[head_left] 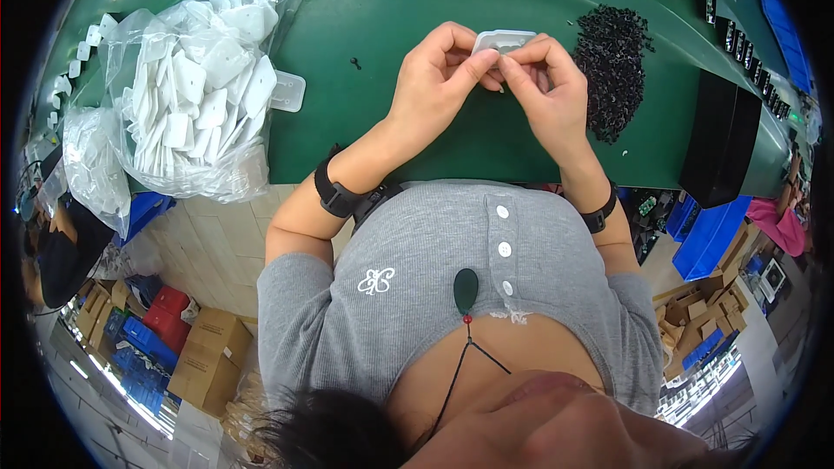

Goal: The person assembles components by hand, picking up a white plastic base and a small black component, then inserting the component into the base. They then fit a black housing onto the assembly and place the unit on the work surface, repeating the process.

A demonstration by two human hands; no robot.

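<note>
Over the green table, my left hand (pixel 446 69) and my right hand (pixel 547 82) pinch a small white plastic cover (pixel 504 38) between them. The thumbs press close together at its near edge, and the curled fingers hide much of it. Whether a smaller part is also held there I cannot make out. Right of my right hand lies a heap of small black plastic parts (pixel 611 69). On the left, a clear plastic bag (pixel 195 87) is full of similar white covers, and one loose white cover (pixel 288 91) sticks out beside it.
A couple of black bits (pixel 355 62) lie on the table (pixel 347 130). A black box (pixel 719 139) stands at the right edge. Black housings with circuit boards (pixel 738 43) line the far right; white covers (pixel 83 50) line the far left. Blue bins (pixel 708 239) sit below at right.
</note>
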